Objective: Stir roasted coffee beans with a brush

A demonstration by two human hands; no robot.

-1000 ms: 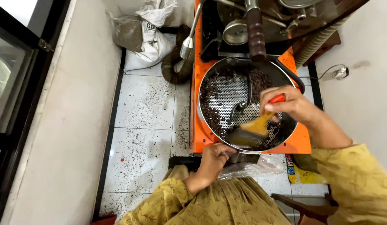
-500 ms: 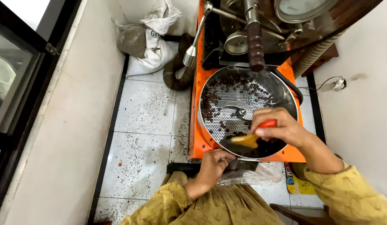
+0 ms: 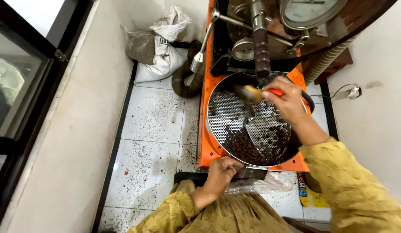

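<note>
The right hand (image 3: 286,100) is closed around the red handle of a small brush (image 3: 256,93), its pale bristles blurred over the far side of the round perforated cooling tray (image 3: 217,129) of an orange coffee roaster (image 3: 204,142). Dark roasted beans (image 3: 245,144) lie mostly in the near half of the tray, gathered towards the rim, with scattered ones on the mesh. Sweeping this well seems to call for short, low strokes with the bristles flat on the mesh, drawn from the bare far side towards the heap at the near rim, so that beans roll rather than jump over the edge; many dark specks already lie on the tiled floor (image 3: 153,129). The right forearm reaches forward over the tray from the lower right, wrist bent leftward, knuckles up. The left hand (image 3: 221,169) is curled with fingers pressed on the dark fitting (image 3: 252,173) at the tray's near edge, just above a clear plastic bag (image 3: 263,183); whether it grips or merely steadies it I cannot tell. A white sack (image 3: 163,51) sits in the far corner.
</note>
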